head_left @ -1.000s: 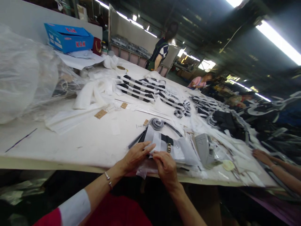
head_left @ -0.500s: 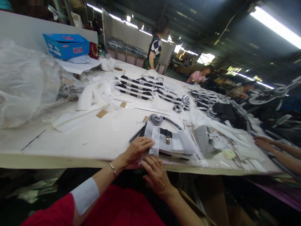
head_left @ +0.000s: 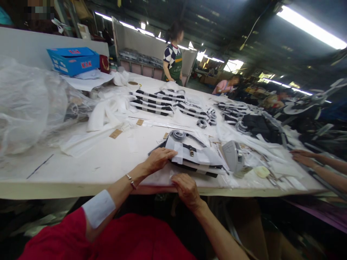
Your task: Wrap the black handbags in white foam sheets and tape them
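My left hand [head_left: 158, 159] lies on the near left edge of a folded black-and-white piece [head_left: 197, 159] wrapped in white paper, with its fingers stretched flat. The piece carries a black strap with a small metal buckle [head_left: 191, 151]. My right hand [head_left: 185, 187] is at the table's front edge with fingers curled on a clear plastic sheet [head_left: 162, 178] that lies under the piece. A coiled grey strap [head_left: 179, 135] rests just behind the piece.
A grey tape dispenser [head_left: 232, 157] stands right of the piece. Rows of black-and-white strips [head_left: 155, 101] lie farther back. A large clear bag [head_left: 28, 104] and a blue box [head_left: 72, 60] sit at left. Another person's hands [head_left: 303, 157] work at the right; a person stands beyond the table.
My right hand has slid back from the piece to the table's front edge, onto the plastic sheet. My left hand stays on the piece's left edge. The standing person has turned and stepped left.
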A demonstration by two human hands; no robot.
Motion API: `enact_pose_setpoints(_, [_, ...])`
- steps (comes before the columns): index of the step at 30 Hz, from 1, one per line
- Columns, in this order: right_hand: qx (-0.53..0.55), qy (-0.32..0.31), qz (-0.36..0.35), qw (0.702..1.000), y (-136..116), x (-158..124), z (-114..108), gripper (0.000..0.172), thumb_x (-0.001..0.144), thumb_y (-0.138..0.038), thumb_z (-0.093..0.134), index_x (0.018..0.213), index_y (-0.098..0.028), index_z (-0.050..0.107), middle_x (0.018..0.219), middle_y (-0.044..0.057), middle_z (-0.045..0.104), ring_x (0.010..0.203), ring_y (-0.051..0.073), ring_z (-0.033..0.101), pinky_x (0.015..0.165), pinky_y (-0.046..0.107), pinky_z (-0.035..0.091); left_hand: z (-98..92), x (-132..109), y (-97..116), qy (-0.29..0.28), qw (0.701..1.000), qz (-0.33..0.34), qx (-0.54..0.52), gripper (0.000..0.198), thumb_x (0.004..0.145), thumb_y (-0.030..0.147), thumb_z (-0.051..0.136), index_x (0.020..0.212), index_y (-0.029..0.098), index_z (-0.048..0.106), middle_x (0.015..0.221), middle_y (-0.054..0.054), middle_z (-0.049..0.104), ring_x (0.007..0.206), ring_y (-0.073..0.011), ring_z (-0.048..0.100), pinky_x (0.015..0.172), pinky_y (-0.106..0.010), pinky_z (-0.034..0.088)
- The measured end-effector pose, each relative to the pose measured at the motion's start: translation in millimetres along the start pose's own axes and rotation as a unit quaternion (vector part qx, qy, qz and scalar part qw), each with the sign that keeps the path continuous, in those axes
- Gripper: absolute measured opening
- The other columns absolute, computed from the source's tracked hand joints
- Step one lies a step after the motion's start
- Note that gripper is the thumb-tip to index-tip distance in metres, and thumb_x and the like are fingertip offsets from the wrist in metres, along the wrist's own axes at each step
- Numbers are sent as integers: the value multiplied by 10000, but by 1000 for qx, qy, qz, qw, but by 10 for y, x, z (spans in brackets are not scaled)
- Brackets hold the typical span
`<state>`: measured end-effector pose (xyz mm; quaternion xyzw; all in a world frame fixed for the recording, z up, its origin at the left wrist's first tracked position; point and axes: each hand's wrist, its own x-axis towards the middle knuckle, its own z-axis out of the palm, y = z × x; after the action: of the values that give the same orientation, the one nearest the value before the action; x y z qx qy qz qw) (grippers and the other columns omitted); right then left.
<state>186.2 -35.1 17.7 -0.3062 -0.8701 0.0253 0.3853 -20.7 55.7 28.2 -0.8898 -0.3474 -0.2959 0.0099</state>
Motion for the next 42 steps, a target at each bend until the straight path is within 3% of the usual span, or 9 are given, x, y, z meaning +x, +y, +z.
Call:
enact_pose_setpoints(5, [21,30,23,999,6,-58,-146,225,927,-95,539,1041,-232,676,951,53,749,920,183,703,847,330,566,-107,202,15,-31,999,-6,16,529,803,59,585,1304,229,569,1235,-33,682,1025,-202,641,882,-321,513])
enact_pose_setpoints(11, [-5,9,23,1000,-68,-99,-203,236,931,-97,532,1014,-242,698,909,43,752,886,183,703,858,352,562,172,-168,242,-2,998,28,53,375,912,99,504,1264,206,579,1222,-83,677,1035,-210,632,841,-343,498])
enact_pose_setpoints(17, [-89,-11,15,996,11,64,-308,166,931,-135,548,915,-234,680,1235,71,687,1262,254,564,1110,543,402,301,-356,287,40,998,32,48,367,970,162,457,1326,187,538,1299,-101,641,1184,-240,575,933,-388,494])
enact_pose_setpoints(21, [-59,-42,30,997,94,105,-265,215,962,-106,462,1052,-195,636,1112,94,726,1184,225,630,1092,497,455,311,-363,263,48,998,24,37,389,972,161,457,1354,194,525,1334,-99,624,1214,-238,559,969,-402,490])
enact_pose_setpoints(26, [-56,-19,56,997,140,45,-172,281,970,-94,413,1116,-200,629,999,86,747,1098,212,681,1050,440,507,212,-350,263,6,1000,19,-17,419,935,131,489,1339,225,549,1381,-69,596,1292,-232,512,1060,-426,439])
enact_pose_setpoints(29, [-45,-10,62,997,155,23,-146,280,965,-101,424,1119,-213,630,995,80,749,1071,213,694,1031,432,525,116,-276,343,-9,999,-23,-46,308,954,192,497,1225,243,634,1256,-47,679,1301,-236,517,1112,-486,379])
enact_pose_setpoints(33, [-51,-2,64,997,150,17,-151,283,965,-106,422,1125,-222,624,1004,87,747,1077,218,690,1032,450,520,104,-148,535,27,998,-48,0,181,971,205,498,993,199,678,982,-45,737,1293,-265,523,1161,-565,276])
enact_pose_setpoints(39, [-33,-13,47,998,-19,-54,-149,247,948,-81,433,961,-231,629,968,49,744,1152,217,644,1116,512,418,275,-152,613,62,998,-10,18,185,976,144,439,950,171,621,1000,-55,695,1007,-174,644,1059,-399,436])
enact_pose_setpoints(42, [-22,-18,63,998,-134,-148,-92,266,946,-72,416,925,-234,626,892,35,734,958,186,696,1034,442,492,351,-191,565,80,997,-9,17,190,979,149,431,983,178,618,1043,-56,700,1033,-181,636,1051,-397,438])
